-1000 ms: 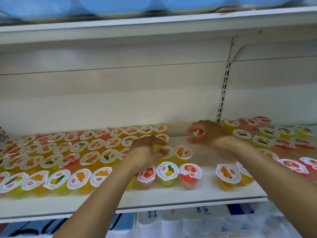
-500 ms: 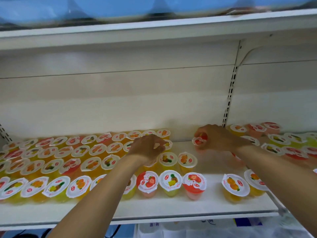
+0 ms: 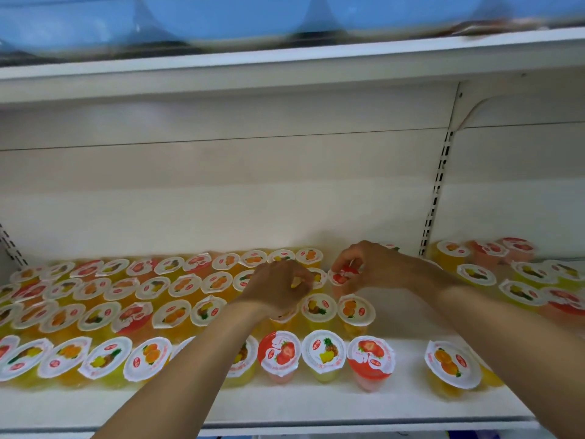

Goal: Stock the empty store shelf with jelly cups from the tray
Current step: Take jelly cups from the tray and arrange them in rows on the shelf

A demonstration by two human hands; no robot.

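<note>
- Bright, even, cool-white light; seems to fall from above onto the white shelf (image 3: 316, 403).
- Back panel (image 3: 221, 172) washed pale, with a soft glow under the upper shelf (image 3: 221, 74).
- Shadows faint and soft beneath the jelly cups (image 3: 95, 312).
- Blue items (image 3: 221, 17) on top smeared by motion blur.
- Wide-angle bend: shelf edges curve, far-left and far-right cups stretch and soften.
- Both hands slightly blurred.
</note>
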